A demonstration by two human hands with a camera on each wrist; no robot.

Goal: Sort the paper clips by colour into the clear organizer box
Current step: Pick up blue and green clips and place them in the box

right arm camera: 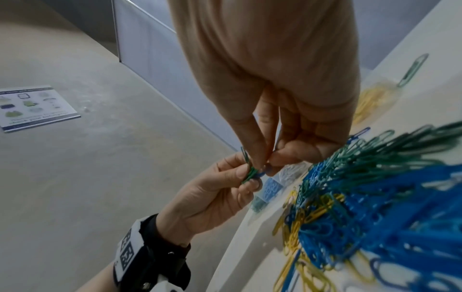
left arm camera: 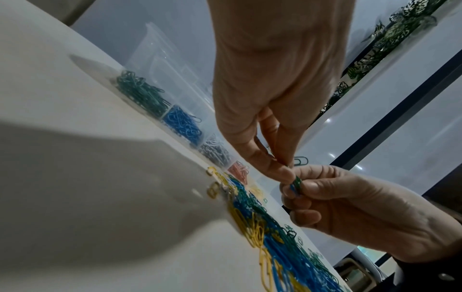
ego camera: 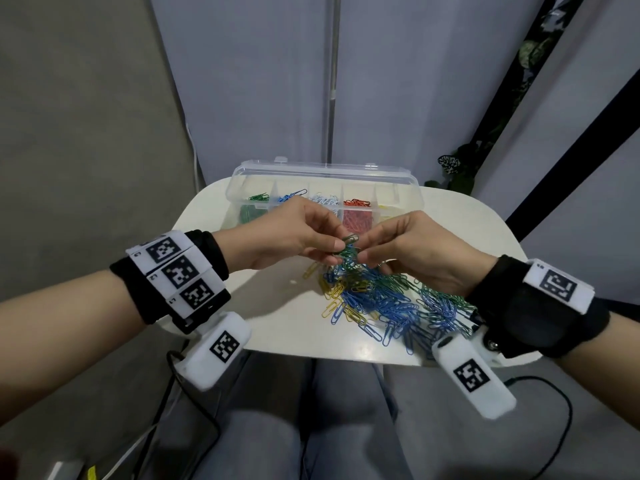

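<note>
Above the pile of loose blue, green and yellow paper clips (ego camera: 381, 299) my two hands meet. My left hand (ego camera: 334, 251) pinches a small bunch of green clips (ego camera: 348, 250) between thumb and fingers. My right hand (ego camera: 363, 253) pinches the same bunch from the other side; a blue clip (right arm camera: 262, 173) shows at its fingertips. The clear organizer box (ego camera: 322, 178) stands open behind the hands, and its compartments hold green (ego camera: 254, 206), blue, white, red (ego camera: 356, 216) and yellow clips. The hands hide part of the box front.
The small white table (ego camera: 277, 323) has rounded edges; the pile reaches near its front right edge. My knees are under it, with cables (ego camera: 194, 403) hanging at the left. A plant (ego camera: 453, 168) stands at the back right, and grey panels stand behind the box.
</note>
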